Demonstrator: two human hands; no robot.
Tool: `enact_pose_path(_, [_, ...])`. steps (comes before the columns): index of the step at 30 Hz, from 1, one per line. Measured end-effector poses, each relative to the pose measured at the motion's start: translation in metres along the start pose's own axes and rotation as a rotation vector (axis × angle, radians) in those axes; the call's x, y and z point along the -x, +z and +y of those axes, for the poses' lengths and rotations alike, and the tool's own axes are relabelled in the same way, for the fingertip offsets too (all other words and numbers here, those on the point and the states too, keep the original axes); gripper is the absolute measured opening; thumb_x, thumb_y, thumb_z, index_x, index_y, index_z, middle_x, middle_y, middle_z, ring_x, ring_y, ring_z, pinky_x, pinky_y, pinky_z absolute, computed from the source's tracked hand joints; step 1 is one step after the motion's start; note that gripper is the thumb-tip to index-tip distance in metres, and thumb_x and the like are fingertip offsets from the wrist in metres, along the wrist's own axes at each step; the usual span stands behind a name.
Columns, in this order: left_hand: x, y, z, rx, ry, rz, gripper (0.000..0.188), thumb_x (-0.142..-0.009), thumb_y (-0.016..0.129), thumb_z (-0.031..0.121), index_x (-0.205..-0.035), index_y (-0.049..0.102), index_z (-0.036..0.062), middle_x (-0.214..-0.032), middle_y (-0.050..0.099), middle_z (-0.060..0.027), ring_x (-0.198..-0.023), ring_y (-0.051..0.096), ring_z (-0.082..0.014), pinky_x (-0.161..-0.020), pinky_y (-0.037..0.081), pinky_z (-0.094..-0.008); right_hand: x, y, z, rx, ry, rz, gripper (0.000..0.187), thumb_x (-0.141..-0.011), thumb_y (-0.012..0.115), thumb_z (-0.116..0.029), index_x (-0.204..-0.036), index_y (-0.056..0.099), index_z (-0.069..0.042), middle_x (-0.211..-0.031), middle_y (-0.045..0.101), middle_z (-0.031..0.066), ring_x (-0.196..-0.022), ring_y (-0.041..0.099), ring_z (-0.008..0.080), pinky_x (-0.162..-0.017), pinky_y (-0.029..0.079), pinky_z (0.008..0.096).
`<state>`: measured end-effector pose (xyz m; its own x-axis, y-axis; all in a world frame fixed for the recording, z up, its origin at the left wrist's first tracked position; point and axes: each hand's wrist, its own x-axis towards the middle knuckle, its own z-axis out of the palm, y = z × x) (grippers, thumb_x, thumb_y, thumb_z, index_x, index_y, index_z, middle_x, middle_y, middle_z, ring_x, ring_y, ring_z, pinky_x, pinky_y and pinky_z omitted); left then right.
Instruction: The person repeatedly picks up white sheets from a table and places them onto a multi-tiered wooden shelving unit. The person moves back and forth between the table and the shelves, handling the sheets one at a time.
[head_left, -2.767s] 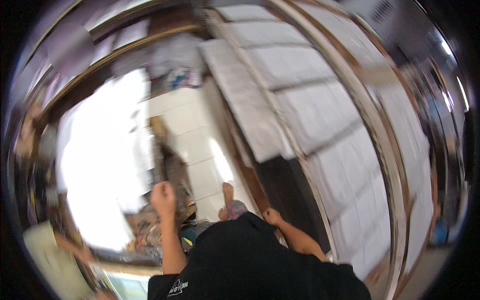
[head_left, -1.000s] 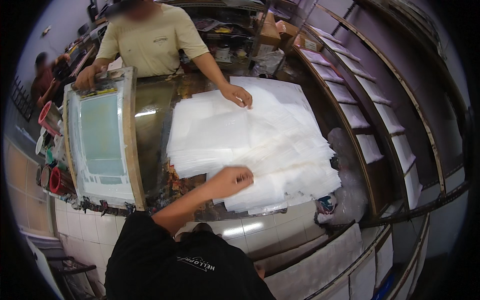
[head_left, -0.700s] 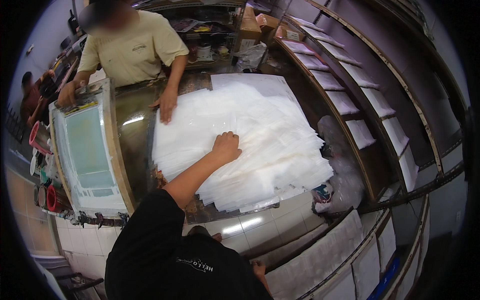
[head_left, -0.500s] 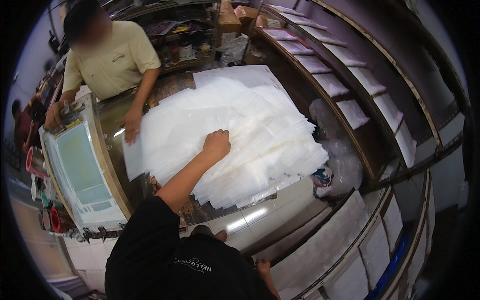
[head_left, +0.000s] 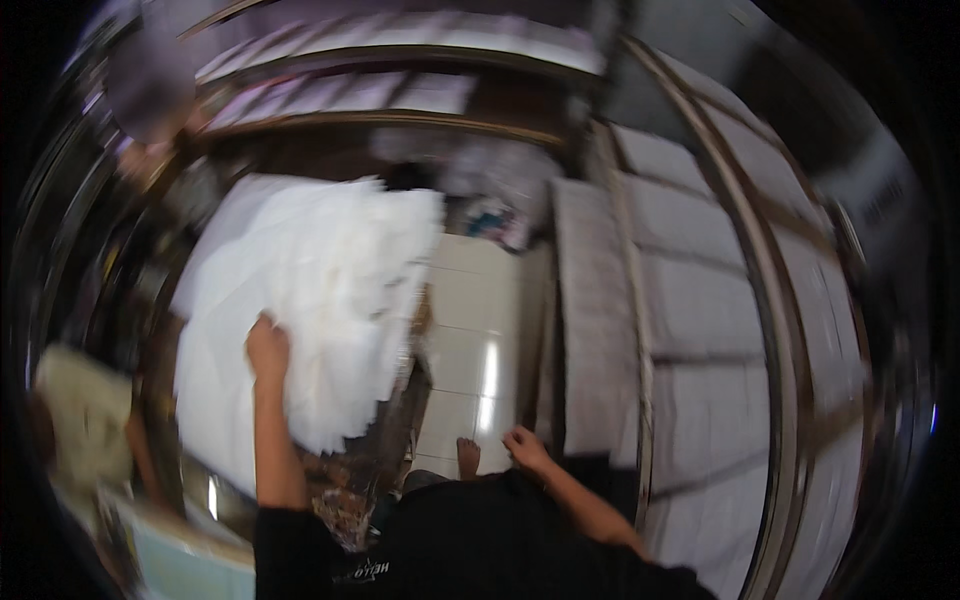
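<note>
My left hand point(head_left: 267, 347) is closed in a fist on a wide, fanned-out heap of thin white sheets point(head_left: 340, 270). Its curled fingers hide whatever they may hold. Over the tiled floor my right hand point(head_left: 525, 447) hangs in front of me with its fingers curled in. Nothing shows in it, and it is nearest to the left edge of a rack of white sheets point(head_left: 600, 330). The whole picture is smeared by motion.
Tall racks with pale sheets point(head_left: 700, 300) stand to the right, and more shelves point(head_left: 350, 95) run across the far side. Clear plastic bags point(head_left: 500, 175) lie beyond the floor strip point(head_left: 470, 310). At lower left are a co-worker's pale shirt point(head_left: 88, 420) and a framed screen point(head_left: 190, 560).
My view has swung to the right, so the sheet heap, the co-worker and the screen now lie farther left. My right hand has come more fully into view. My left fist stays on the heap.
</note>
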<state>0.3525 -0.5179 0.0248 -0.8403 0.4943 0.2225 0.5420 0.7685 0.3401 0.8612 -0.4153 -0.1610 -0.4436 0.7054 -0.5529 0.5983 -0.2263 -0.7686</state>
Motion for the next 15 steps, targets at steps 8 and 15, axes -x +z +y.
enact_pose_path(8, [0.178, -0.022, 0.150, 0.463, 0.740, -0.241, 0.018, -0.087, 0.060, 0.006, -0.102, 0.062, -0.0034, -0.079, 0.062, -0.0192, -0.065, 0.060, -0.0315, -0.065, 0.049, -0.0383, 0.107, 0.010, -0.127, -0.219, -0.544, 0.183, 0.048, -0.094, 0.062, -0.025, -0.137, 0.046, -0.008, -0.090, 0.058, 0.0085, -0.075, 0.055, 0.0163, -0.071, 0.047, 0.0327])
enact_pose_path(15, [0.317, -0.031, 0.188, 0.556, 0.930, -0.772, 0.014, -0.087, 0.061, 0.005, -0.098, 0.060, -0.0039, -0.085, 0.062, -0.0248, -0.077, 0.063, -0.0422, -0.068, 0.050, -0.0446, 0.181, 0.002, -0.107, -0.071, -0.560, 0.404, 0.038, -0.099, 0.052, -0.026, -0.129, 0.053, -0.004, -0.103, 0.062, 0.0174, -0.090, 0.061, 0.0326, -0.084, 0.048, 0.0393])
